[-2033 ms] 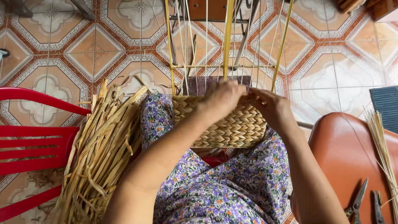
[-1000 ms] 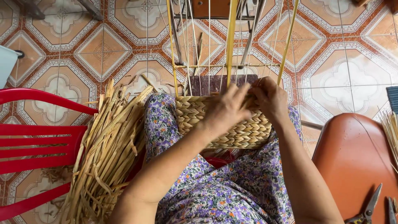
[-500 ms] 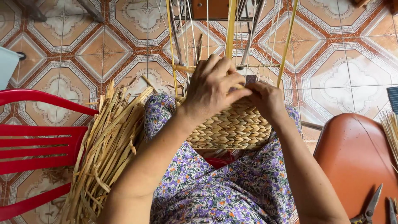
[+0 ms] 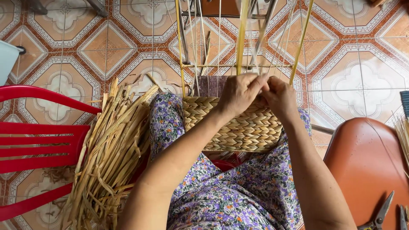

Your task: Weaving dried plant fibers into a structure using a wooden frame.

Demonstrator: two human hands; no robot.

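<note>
The floor (image 4: 76,47) is laid with patterned tiles in orange, cream and red-brown, each bearing an ornate medallion. At the far left edge a corner of a pale blue-white object (image 4: 6,59) shows, too cut off to identify. Below it a red plastic chair (image 4: 38,140) stands with its slatted back facing in. Just beside the chair, a thick bundle of dried straw-coloured strands (image 4: 110,153) leans against the person's left knee, its loose ends trailing to the floor.

The person sits in floral purple trousers (image 4: 230,196), and the half-woven basket (image 4: 238,130) rests on the lap, between the knees, its braided wall facing the camera. From the basket's upper rim a wire frame (image 4: 221,64) rises with thin uprights and one cross rod, and a yellow-green strand (image 4: 241,38) runs up among them. What the basket holds inside cannot be told.

Both hands meet at the top edge of the weave. The left hand (image 4: 240,91) curls over the rim with fingers bent, pinching a strand against the right hand (image 4: 279,96), whose fingers are closed on the same spot; the two touch.

To the right, a brown-orange seat (image 4: 366,166) carries scissors or pliers (image 4: 379,215) at its near edge, and thin pale strands (image 4: 402,132) lie along its right edge.
</note>
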